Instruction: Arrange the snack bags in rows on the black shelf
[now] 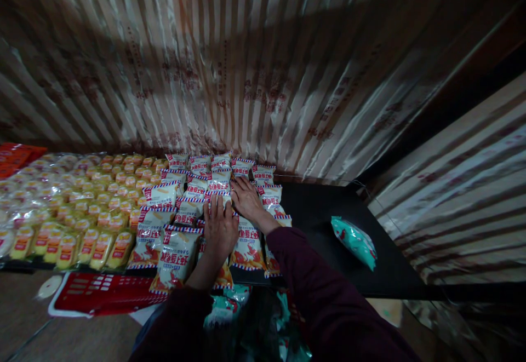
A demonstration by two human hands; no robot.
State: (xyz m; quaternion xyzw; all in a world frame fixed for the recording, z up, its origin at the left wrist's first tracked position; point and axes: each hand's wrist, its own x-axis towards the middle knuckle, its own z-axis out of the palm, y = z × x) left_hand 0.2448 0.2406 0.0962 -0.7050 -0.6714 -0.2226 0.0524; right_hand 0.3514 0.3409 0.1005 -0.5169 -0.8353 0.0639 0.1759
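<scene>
White snack bags (pixel 175 255) with red lettering and striped edges lie in rows on a black tabletop (pixel 312 208). My left hand (pixel 219 228) rests on bags in the middle of these rows, fingers stretched forward. Slightly farther back and to the right, my right hand (pixel 249 200) lies flat over other bags, its fingers extended. Neither hand is wrapped round a bag. Both palms hide parts of the bags below them. Left of the rows, many yellow wrapped cakes (pixel 88 250) sit packed close together.
A single teal snack bag (pixel 354 242) lies on the right part of the tabletop. More teal bags (pixel 222 310) are below the front edge. A red basket (pixel 102 293) stands low at left. Patterned plastic sheeting (pixel 230 66) hangs behind; orange packs (pixel 18 158) are far left.
</scene>
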